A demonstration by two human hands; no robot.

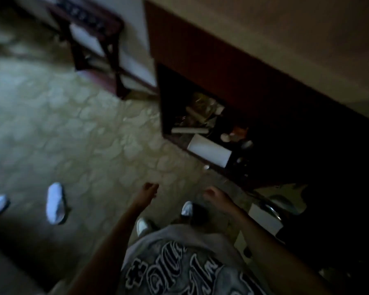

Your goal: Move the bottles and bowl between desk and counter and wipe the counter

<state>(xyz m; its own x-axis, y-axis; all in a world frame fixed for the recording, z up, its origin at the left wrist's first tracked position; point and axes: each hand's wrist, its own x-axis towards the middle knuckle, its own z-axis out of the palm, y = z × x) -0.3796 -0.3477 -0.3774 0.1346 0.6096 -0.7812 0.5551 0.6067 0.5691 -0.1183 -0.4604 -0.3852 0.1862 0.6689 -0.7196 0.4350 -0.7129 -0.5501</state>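
Observation:
The view is dim, tilted and blurred. My left hand hangs low at the centre with its fingers loosely curled and nothing in it. My right hand is just to its right, also curled and holding nothing. A dark wooden desk or counter unit runs along the right, with an open recess under it holding cluttered items, among them a white box and a pale tube. No bottle or bowl can be made out clearly.
Patterned carpet covers the floor. A dark wooden chair or rack stands at the upper left by the wall. White slippers lie on the floor at left. My own feet show below my hands.

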